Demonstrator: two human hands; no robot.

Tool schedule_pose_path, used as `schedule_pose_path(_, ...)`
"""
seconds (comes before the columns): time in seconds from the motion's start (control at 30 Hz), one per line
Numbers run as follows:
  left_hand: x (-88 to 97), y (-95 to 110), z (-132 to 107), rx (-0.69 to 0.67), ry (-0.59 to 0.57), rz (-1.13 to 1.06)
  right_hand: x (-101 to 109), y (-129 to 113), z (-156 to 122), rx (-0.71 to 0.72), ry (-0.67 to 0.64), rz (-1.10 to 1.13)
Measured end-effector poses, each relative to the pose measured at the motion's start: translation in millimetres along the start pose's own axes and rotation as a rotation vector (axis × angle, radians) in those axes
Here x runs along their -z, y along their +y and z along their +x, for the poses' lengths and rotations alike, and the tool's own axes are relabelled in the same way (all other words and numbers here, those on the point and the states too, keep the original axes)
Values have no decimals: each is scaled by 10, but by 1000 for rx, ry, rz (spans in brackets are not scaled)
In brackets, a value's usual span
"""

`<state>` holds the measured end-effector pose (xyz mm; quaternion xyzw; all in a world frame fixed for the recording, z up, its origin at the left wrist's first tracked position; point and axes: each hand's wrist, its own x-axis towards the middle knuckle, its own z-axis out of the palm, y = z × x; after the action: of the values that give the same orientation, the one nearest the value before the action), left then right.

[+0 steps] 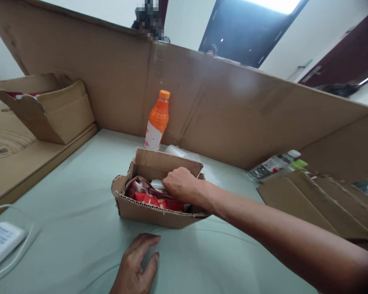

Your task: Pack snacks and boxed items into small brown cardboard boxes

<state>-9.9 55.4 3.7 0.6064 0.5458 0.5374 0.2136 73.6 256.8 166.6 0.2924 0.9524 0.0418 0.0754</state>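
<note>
An open cardboard box (pixel 155 217) stands on the pale green tabletop in front of me. Inside it lie red packages (pixel 158 201), one with a dark red and white print, and a whitish item (pixel 157 184). My right hand (pixel 182 185) reaches down into the box from the right, its fingers curled and partly hidden; what they grip, if anything, I cannot make out. Just below the box's near side, my left hand (pixel 139 261) hovers close to the table, thumb and fingers apart with nothing between them.
Behind the box stands an orange drink bottle (pixel 157 122), with clear plastic (pixel 176 151) beside it. Cardboard walls (pixel 233 102) enclose the back. Another box (pixel 67 112) sits left; a clear bottle (pixel 272 165) and folded cardboard (pixel 309 200) are right. A white device (pixel 3 241) with a cable lies lower left.
</note>
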Motion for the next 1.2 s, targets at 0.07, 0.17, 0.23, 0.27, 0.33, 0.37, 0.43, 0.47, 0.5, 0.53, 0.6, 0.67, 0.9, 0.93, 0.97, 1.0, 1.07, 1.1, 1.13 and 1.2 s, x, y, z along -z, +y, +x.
schedule_pose_path(0.07, 58, -36, -7, 36, 50, 35, 178, 82, -179, 1, -51, -28)
schedule_pose_path(0.17, 236, -88, 10, 198, 203, 64, 411, 292, -740, -109, 241, 96)
schedule_pose_path(0.23, 385, -95, 54, 314, 324, 33, 378, 428, -1224, -299, 568, 275)
schedule_pose_path(0.27, 457, -89, 88, 353, 382, 14, 280, 469, -1452, -389, 657, 344)
schedule_pose_path(0.33, 580, -66, 175, 386, 459, -6, -66, 461, -1800, -475, 703, 473)
schedule_pose_path(0.37, 626, -55, 227, 391, 479, -8, -287, 409, -1894, -482, 667, 547)
schedule_pose_path(0.43, 681, -44, 344, 402, 485, -21, -730, 228, -1900, -439, 586, 672)
schedule_pose_path(0.47, 690, -45, 406, 418, 460, -44, -913, 120, -1826, -404, 557, 713)
schedule_pose_path(0.5, 687, -50, 469, 437, 419, -81, -1053, 17, -1718, -376, 545, 743)
schedule_pose_path(0.53, 673, -56, 530, 459, 370, -121, -1142, -72, -1597, -369, 540, 765)
schedule_pose_path(0.6, 606, -50, 633, 492, 291, -176, -1193, -177, -1399, -407, 543, 790)
schedule_pose_path(0.67, 485, 3, 683, 493, 278, -193, -1152, -195, -1365, -470, 540, 798)
schedule_pose_path(0.9, 111, 360, 326, 445, 78, -192, -1314, -481, -2450, -602, 725, 684)
schedule_pose_path(0.93, 155, 361, 243, 455, 52, -182, -1367, -590, -2597, -580, 751, 654)
schedule_pose_path(0.97, 229, 344, 167, 469, 38, -167, -1416, -695, -2706, -550, 767, 630)
schedule_pose_path(1.0, 323, 314, 102, 483, 35, -142, -1460, -782, -2774, -520, 772, 614)
schedule_pose_path(1.07, 529, 239, 16, 508, 54, -27, -1528, -866, -2800, -486, 747, 642)
schedule_pose_path(1.1, 619, 207, -5, 519, 67, 45, -1552, -856, -2770, -480, 717, 697)
schedule_pose_path(1.13, 689, 185, -15, 535, 69, 109, -1570, -815, -2721, -468, 681, 778)
schedule_pose_path(1.2, 755, 168, -15, 584, 46, 164, -1592, -675, -2601, -407, 613, 971)
